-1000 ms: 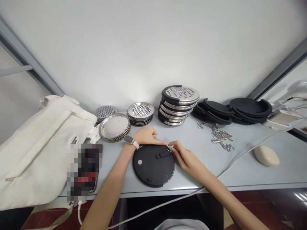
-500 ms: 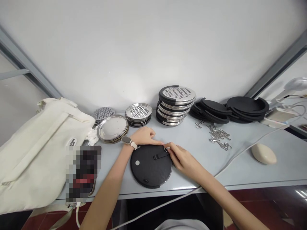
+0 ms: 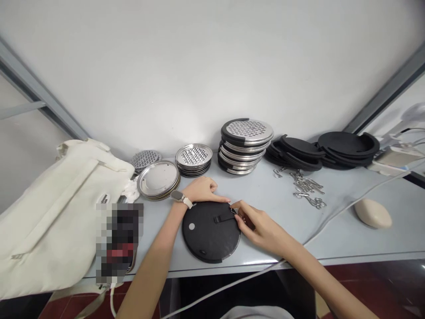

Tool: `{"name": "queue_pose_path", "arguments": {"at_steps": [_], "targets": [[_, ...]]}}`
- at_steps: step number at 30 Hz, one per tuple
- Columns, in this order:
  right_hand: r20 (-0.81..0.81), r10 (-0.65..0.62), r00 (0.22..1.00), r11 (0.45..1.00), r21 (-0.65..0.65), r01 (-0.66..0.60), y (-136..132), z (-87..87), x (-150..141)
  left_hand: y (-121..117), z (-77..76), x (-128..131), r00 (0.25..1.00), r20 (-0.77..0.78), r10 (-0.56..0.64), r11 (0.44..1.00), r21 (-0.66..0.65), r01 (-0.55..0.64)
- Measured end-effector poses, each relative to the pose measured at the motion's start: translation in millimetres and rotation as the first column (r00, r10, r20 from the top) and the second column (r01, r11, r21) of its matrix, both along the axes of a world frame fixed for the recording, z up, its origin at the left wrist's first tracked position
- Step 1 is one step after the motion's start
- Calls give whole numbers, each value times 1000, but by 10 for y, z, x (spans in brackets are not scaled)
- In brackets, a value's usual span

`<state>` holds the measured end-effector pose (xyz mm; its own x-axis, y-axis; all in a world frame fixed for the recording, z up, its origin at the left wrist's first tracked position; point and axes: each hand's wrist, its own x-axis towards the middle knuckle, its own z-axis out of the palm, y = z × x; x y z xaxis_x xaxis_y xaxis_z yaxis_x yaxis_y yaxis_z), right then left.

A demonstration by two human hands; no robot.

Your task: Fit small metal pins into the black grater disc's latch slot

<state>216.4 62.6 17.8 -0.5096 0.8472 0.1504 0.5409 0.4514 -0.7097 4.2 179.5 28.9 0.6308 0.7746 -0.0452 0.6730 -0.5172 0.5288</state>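
Note:
A black round holder lies flat near the table's front edge, with a short black strap and a pale dot on its face. Along its far rim stretches the thumb of my left hand, its other fingers curled in; the wrist wears a watch. My right hand pinches a small metal clip at the strap's end, by the holder's upper right edge. Fingertips partly cover the clip. More metal clips lie loose to the right.
Behind stand grater discs, plain metal discs, a mixed stack and black round holders. A cream bag and a blurred-out object sit left. A white cable crosses the table beside a beige mouse-shaped object.
My right fingers have shifted slightly at the clip, which now shows as a darker loop beside the strap's end. My left hand stays at the far rim. The view has shifted a little.

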Motion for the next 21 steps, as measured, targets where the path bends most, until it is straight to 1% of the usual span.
{"name": "queue_pose_path", "arguments": {"at_steps": [3, 6, 15, 21], "targets": [[-30, 5, 1000, 999, -50, -7, 7, -12, 5, -4, 2, -1, 1000, 6, 4, 1000, 0, -4], [-43, 11, 999, 997, -72, -14, 13, -25, 9, -16, 16, 2, 1000, 10, 4, 1000, -1, -4], [-31, 29, 999, 999, -44, -30, 25, -54, 24, -18, 10, 0, 1000, 4, 8, 1000, 8, -8], [-13, 28, 1000, 998, -56, -29, 15, -36, 29, -13, 5, 0, 1000, 7, 7, 1000, -4, -7]]}}
